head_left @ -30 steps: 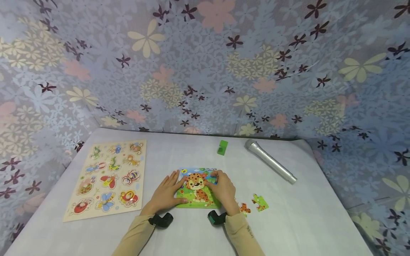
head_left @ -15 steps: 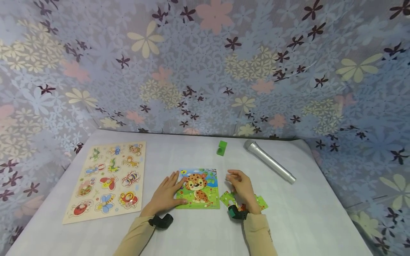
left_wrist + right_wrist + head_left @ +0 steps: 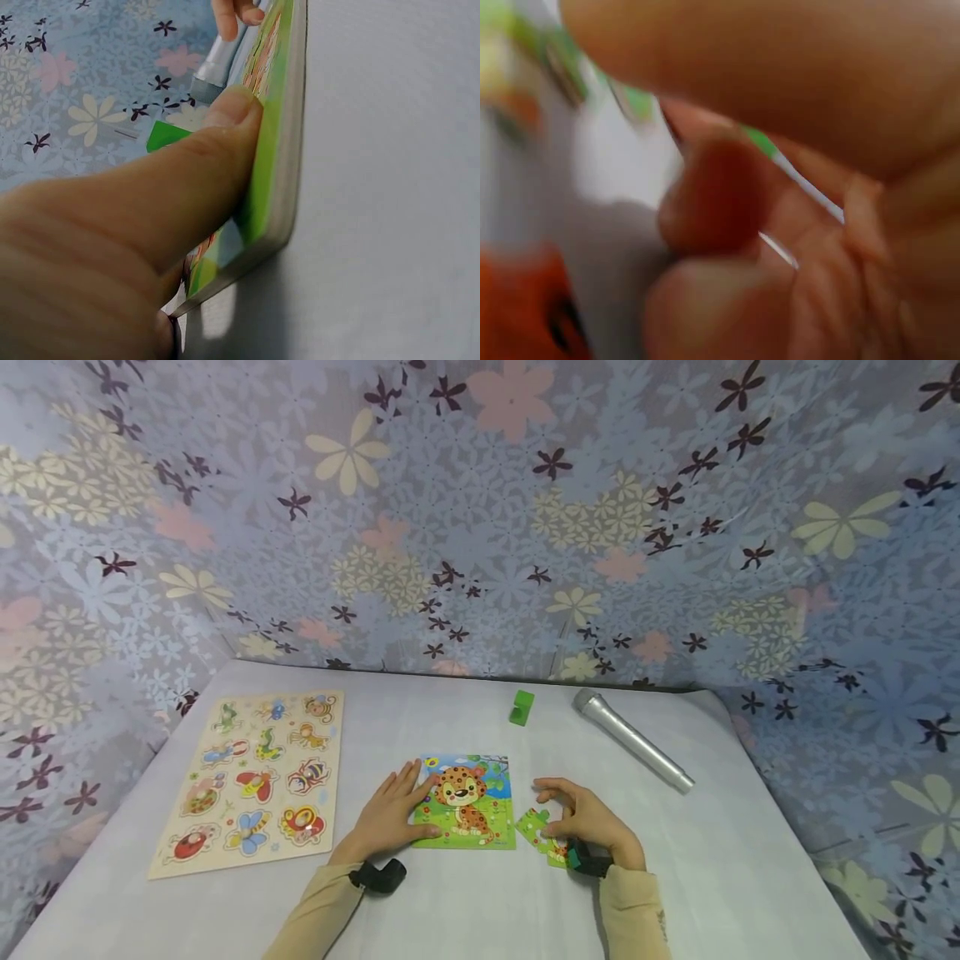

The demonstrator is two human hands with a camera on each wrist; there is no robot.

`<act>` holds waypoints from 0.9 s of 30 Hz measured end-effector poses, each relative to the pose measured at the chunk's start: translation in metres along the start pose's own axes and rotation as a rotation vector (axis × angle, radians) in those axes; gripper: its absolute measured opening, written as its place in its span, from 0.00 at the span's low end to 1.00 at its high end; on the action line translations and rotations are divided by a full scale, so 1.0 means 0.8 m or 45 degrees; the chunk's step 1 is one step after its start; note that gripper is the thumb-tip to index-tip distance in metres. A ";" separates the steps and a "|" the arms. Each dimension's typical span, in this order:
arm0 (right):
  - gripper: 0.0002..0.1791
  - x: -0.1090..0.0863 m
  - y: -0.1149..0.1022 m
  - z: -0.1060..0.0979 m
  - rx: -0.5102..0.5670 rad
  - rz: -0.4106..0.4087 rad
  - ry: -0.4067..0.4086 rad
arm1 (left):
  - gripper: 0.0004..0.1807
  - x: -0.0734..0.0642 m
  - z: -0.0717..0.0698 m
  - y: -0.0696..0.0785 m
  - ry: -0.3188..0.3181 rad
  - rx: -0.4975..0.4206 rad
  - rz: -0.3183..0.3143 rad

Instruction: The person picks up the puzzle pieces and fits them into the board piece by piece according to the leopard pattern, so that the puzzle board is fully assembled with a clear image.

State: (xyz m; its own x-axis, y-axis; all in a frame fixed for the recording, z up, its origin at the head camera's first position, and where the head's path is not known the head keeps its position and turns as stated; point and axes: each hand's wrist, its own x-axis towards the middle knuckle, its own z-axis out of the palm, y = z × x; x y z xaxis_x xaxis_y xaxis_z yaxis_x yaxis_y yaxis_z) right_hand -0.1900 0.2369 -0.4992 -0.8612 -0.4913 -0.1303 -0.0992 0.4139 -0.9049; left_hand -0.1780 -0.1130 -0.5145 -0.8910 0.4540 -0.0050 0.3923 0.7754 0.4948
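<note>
A white-covered table [image 3: 735,877] spreads beneath my arms, backed and flanked by a grey-blue floral cloth [image 3: 480,510] patterned with cream, pink and dark maroon blossoms. On my left lies a pale picture board [image 3: 288,753], its rows of insects and animals facing up. Toward the table's far edge sit a small green block [image 3: 522,707] and, to its right, a silver microphone [image 3: 637,743] lying aslant, its head pointing to the back. The leopard puzzle [image 3: 480,793] lies flat at centre, in front of me. My left hand [image 3: 390,814] rests on its left side, fingers spread, thumb laid by the near edge. My right hand [image 3: 588,818] arches over loose puzzle pieces [image 3: 532,828] just right of the puzzle, fingers loosely bent, thumb and forefinger apart. It covers part of those pieces, and the close view there is too blurred to tell whether my fingertips touch one. Black wrist cameras [image 3: 378,877] sit at the cuffs of my tan sleeves [image 3: 322,906].
</note>
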 end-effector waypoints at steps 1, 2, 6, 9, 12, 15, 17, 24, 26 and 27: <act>0.38 0.002 -0.004 0.004 -0.030 -0.002 0.000 | 0.47 0.000 -0.001 -0.001 -0.001 -0.003 -0.008; 0.37 0.005 -0.008 0.007 -0.064 0.004 0.006 | 0.47 0.000 -0.001 -0.001 0.002 0.000 -0.011; 0.32 0.012 -0.026 0.019 -0.240 0.083 0.109 | 0.47 0.001 -0.001 -0.003 -0.001 0.012 -0.021; 0.27 0.016 -0.030 0.025 -0.337 0.180 0.231 | 0.47 0.003 0.000 -0.003 -0.010 0.020 -0.018; 0.23 0.018 -0.028 0.026 -0.341 0.242 0.310 | 0.47 0.003 0.001 -0.002 -0.007 0.018 -0.024; 0.20 0.015 -0.025 0.023 -0.283 0.239 0.302 | 0.47 0.003 0.001 -0.001 -0.002 0.010 -0.023; 0.19 0.010 -0.024 0.020 -0.252 0.211 0.261 | 0.47 0.003 0.001 0.001 -0.014 0.004 -0.020; 0.16 0.005 -0.021 0.014 -0.204 0.137 0.134 | 0.47 0.003 0.001 0.002 -0.016 0.000 -0.023; 0.15 0.005 -0.020 0.014 -0.196 0.139 0.119 | 0.47 0.003 0.001 0.002 -0.012 -0.004 -0.024; 0.15 0.005 -0.021 0.014 -0.195 0.136 0.113 | 0.47 0.003 0.002 0.002 -0.011 -0.005 -0.023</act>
State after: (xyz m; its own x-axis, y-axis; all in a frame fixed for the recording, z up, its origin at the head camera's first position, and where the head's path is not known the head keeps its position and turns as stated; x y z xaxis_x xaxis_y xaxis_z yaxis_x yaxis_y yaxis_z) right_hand -0.1861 0.2199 -0.4892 -0.9107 -0.3717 -0.1802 -0.0735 0.5751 -0.8148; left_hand -0.1789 -0.1098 -0.5150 -0.8958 0.4438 -0.0215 0.3754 0.7818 0.4978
